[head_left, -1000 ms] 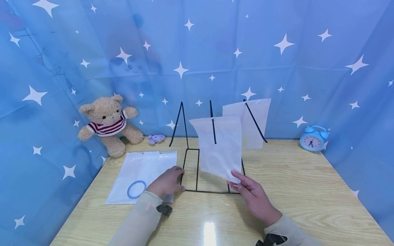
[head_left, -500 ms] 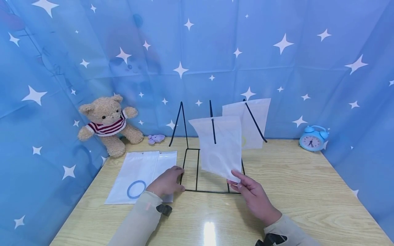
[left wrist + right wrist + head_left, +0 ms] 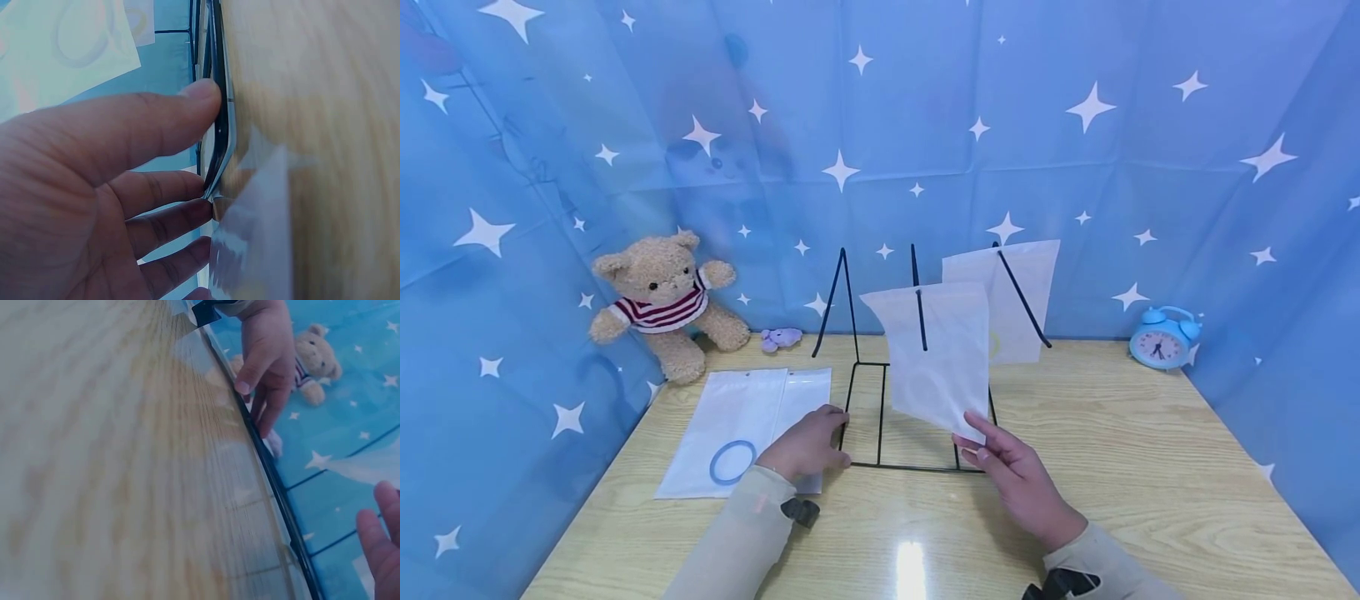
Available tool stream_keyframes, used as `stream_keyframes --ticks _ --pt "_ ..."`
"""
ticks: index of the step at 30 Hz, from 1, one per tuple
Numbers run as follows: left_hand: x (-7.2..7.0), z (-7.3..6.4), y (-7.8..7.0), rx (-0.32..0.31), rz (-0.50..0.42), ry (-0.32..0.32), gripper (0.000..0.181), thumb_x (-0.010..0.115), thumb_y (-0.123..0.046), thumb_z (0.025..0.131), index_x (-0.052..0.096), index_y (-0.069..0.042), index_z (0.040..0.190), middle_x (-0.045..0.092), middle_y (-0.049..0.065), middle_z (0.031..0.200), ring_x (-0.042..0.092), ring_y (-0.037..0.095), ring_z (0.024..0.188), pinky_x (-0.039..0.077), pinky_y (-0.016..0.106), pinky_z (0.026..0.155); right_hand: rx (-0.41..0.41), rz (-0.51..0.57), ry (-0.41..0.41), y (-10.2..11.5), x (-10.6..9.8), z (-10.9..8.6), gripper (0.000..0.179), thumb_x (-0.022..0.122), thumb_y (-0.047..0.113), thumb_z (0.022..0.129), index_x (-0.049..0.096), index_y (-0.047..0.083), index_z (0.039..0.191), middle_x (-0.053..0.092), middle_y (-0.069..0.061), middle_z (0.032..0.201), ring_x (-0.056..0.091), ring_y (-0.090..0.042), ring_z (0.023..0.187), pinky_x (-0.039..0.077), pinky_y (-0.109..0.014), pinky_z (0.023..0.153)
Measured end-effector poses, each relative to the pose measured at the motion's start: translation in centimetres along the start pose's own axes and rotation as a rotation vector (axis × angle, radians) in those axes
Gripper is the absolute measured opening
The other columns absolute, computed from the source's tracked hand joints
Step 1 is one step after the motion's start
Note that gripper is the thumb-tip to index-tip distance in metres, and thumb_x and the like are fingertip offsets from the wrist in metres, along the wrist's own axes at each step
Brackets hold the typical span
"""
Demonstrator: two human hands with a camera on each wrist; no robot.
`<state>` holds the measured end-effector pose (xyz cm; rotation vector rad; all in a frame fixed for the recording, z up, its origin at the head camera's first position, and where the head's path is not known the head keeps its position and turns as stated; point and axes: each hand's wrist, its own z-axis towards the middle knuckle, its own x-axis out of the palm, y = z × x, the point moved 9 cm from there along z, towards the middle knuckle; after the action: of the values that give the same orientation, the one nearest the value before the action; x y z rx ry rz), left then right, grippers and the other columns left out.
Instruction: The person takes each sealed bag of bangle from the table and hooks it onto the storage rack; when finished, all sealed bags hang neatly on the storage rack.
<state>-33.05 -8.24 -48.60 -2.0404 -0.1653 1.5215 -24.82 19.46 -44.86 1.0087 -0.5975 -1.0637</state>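
The table [image 3: 1150, 450] carries the following, read from its left edge. At the back left corner, a teddy bear [image 3: 662, 287] in a striped top sits against the starred curtain [image 3: 880, 108]. In front of it, along the left edge, two white bags [image 3: 718, 417] lie flat, overlapping; a blue ring [image 3: 712, 463] shows at the nearer part, on or inside, cannot tell which. A small purple toy [image 3: 782, 338] lies at the back edge.

The left hand [image 3: 807, 442] grips the black wire rack [image 3: 917, 468] at its front left corner, rod between thumb and fingers. From the rack's middle arm hangs a white bag [image 3: 936, 367]. The right hand [image 3: 1018, 479] is at its lower right corner, thumb and index finger apart; firm contact cannot be told. Behind, a second hanging bag [image 3: 1037, 279] is on the right arm. A blue alarm clock [image 3: 1159, 346] stands at the back right corner.
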Motion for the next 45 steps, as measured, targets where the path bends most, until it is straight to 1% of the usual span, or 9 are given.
stream_keyframes --ticks 9,15,17,22,25,26,29,34,45 --pt "0.0 0.0 -0.1 -0.004 -0.002 -0.002 0.075 0.084 -0.024 0.09 0.052 -0.003 0.154 0.045 0.018 0.161 0.042 0.04 0.15 0.04 0.056 0.12 0.051 -0.068 -0.046 -0.1 -0.7 0.2 0.05 0.043 -0.003 0.111 0.034 -0.006 0.16 0.04 0.013 0.164 0.063 -0.008 0.132 0.054 -0.031 0.105" --pt "0.1 0.0 -0.2 0.0 -0.013 -0.004 0.075 0.084 -0.023 0.09 0.052 -0.002 0.154 0.046 0.018 0.16 0.043 0.04 0.149 0.04 0.056 0.12 0.111 -0.141 -0.089 -0.3 -1.2 0.4 0.052 0.045 -0.005 0.109 0.038 -0.002 0.161 0.041 -0.029 0.159 0.067 -0.011 0.126 0.056 -0.032 0.103" --pt "0.1 0.0 -0.2 0.001 -0.015 -0.005 0.075 0.085 -0.023 0.09 0.052 -0.002 0.153 0.046 0.018 0.16 0.043 0.04 0.149 0.04 0.056 0.12 0.134 -0.179 -0.107 -0.4 -1.4 0.4 0.053 0.048 -0.005 0.108 0.04 0.001 0.161 0.043 -0.034 0.155 0.068 -0.012 0.125 0.057 -0.03 0.101" --pt "0.2 -0.1 0.1 -0.003 -0.015 -0.009 0.074 0.085 -0.023 0.089 0.053 -0.002 0.153 0.047 0.018 0.16 0.044 0.04 0.149 0.041 0.056 0.12 0.133 -0.251 -0.117 -0.3 -1.6 0.8 0.055 0.054 -0.004 0.107 0.043 0.004 0.16 0.049 -0.033 0.145 0.069 -0.013 0.122 0.059 -0.027 0.096" --pt "0.2 -0.2 0.1 -0.007 -0.018 -0.01 0.074 0.085 -0.023 0.089 0.053 -0.002 0.153 0.047 0.018 0.16 0.044 0.04 0.149 0.041 0.056 0.12 0.127 -0.336 -0.138 -0.1 -1.9 1.1 0.054 0.058 -0.001 0.105 0.049 0.008 0.157 0.06 -0.024 0.108 0.069 -0.003 0.092 0.06 -0.021 0.076" --pt "0.2 -0.2 0.1 -0.009 -0.019 -0.01 0.074 0.085 -0.023 0.089 0.054 -0.002 0.152 0.047 0.018 0.159 0.044 0.04 0.148 0.041 0.056 0.12 0.127 -0.363 -0.145 0.1 -2.0 1.2 0.053 0.059 -0.001 0.105 0.051 0.009 0.156 0.061 -0.019 0.105 0.063 -0.003 0.081 0.057 -0.021 0.068" --pt "0.1 -0.2 0.0 -0.012 -0.019 -0.011 0.073 0.085 -0.022 0.089 0.054 -0.002 0.152 0.047 0.018 0.16 0.044 0.04 0.149 0.041 0.056 0.12 0.125 -0.436 -0.178 0.6 -2.3 1.6 0.052 0.063 0.0 0.103 0.056 0.012 0.153 0.042 -0.005 0.078 0.042 -0.011 0.06 0.044 -0.026 0.053" --pt "0.1 -0.2 0.0 -0.008 -0.02 -0.012 0.074 0.085 -0.022 0.089 0.053 -0.001 0.153 0.047 0.018 0.16 0.044 0.04 0.149 0.041 0.056 0.119 0.1 -0.447 -0.195 1.6 -2.7 2.6 0.05 0.062 0.0 0.104 0.057 0.014 0.152 0.04 -0.002 0.077 0.041 -0.017 0.059 0.043 -0.028 0.053" --pt "0.2 0.1 0.2 0.007 -0.004 -0.017 0.074 0.085 -0.022 0.089 0.053 -0.001 0.152 0.047 0.016 0.16 0.044 0.039 0.149 0.041 0.055 0.12 0.012 -0.5 -0.217 4.5 -2.9 5.9 0.048 0.058 0.007 0.108 0.054 0.014 0.155 0.043 -0.006 0.08 0.036 -0.013 0.053 0.041 -0.03 0.051"
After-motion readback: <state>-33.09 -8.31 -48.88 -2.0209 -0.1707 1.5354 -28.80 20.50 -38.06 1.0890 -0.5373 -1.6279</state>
